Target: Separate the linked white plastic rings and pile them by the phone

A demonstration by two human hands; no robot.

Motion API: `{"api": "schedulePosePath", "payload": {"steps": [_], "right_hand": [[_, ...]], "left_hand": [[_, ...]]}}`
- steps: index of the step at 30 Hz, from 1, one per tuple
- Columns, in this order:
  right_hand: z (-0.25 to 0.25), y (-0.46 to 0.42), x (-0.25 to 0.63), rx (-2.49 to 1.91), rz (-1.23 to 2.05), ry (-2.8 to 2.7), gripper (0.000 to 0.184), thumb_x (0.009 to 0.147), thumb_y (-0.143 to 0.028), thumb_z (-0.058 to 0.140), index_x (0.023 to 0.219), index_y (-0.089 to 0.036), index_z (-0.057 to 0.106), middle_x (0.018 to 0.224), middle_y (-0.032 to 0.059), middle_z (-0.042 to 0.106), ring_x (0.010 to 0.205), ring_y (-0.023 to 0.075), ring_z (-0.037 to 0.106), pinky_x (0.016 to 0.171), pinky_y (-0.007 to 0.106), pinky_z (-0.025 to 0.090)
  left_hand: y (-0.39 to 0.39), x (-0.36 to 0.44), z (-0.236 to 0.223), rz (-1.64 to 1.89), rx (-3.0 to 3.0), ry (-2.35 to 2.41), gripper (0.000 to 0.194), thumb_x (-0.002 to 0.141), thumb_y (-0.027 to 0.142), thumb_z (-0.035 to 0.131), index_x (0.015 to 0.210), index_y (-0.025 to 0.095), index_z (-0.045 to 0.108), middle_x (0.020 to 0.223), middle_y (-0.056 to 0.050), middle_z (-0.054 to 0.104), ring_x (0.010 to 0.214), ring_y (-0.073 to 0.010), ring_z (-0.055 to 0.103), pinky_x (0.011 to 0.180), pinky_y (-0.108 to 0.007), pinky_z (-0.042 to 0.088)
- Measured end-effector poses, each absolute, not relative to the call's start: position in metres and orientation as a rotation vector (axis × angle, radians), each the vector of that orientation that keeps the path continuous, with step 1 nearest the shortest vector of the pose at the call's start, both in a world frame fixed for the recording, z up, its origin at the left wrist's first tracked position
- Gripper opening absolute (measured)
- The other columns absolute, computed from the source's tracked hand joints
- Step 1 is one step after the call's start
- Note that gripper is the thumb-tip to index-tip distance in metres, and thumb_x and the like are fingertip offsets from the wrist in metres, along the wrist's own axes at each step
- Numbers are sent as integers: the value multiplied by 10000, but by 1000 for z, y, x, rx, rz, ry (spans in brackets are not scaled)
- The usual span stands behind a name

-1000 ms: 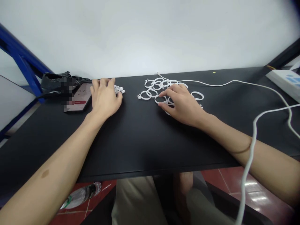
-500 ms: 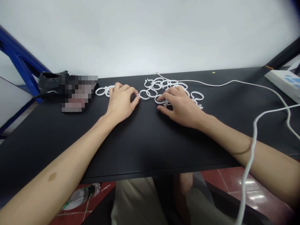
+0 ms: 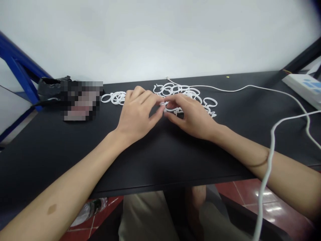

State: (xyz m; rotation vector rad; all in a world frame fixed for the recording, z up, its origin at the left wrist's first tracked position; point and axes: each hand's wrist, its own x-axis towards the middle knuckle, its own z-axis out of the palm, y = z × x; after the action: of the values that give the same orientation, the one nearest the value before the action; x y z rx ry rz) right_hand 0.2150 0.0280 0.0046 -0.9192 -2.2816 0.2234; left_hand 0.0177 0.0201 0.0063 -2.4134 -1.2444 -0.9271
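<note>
My left hand (image 3: 137, 113) and my right hand (image 3: 191, 113) meet at the middle of the black table (image 3: 150, 154). Both pinch the same white plastic ring (image 3: 167, 106) between fingertips, just in front of a heap of white rings (image 3: 183, 92). A smaller group of white rings (image 3: 114, 97) lies to the left of my left hand. Most of the pinched ring is hidden by my fingers.
A blurred dark object (image 3: 75, 98) sits at the back left beside a black bag (image 3: 48, 88). White cables (image 3: 271, 160) cross the right side. A white power strip (image 3: 302, 85) lies far right. A blue frame (image 3: 17, 73) stands at left; a bottle (image 3: 90, 207) is on the floor.
My left hand moved right from the small ring group to the heap. It now meets my right hand, and both have closed on one ring.
</note>
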Motion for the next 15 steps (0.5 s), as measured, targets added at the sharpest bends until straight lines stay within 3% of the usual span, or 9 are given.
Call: {"api": "schedulePosePath", "payload": {"steps": [9, 15], "right_hand": [[9, 24, 213, -873, 490, -2134, 169, 855, -165, 580, 1021, -169, 547, 919, 32, 664, 689, 109, 605, 619, 248, 504], [10, 23, 214, -828, 534, -2154, 204, 825, -118, 574, 1025, -145, 603, 947, 46, 685, 724, 116, 633, 640, 246, 527]], "left_hand": [[13, 23, 11, -1053, -2524, -1100, 165, 966, 317, 552, 901, 202, 652, 826, -19, 695, 849, -207, 574, 747, -331, 440], [13, 23, 8, -1130, -2553, -1204, 40, 922, 243, 626, 904, 208, 633, 870, 3, 705, 837, -173, 597, 735, -304, 469]]}}
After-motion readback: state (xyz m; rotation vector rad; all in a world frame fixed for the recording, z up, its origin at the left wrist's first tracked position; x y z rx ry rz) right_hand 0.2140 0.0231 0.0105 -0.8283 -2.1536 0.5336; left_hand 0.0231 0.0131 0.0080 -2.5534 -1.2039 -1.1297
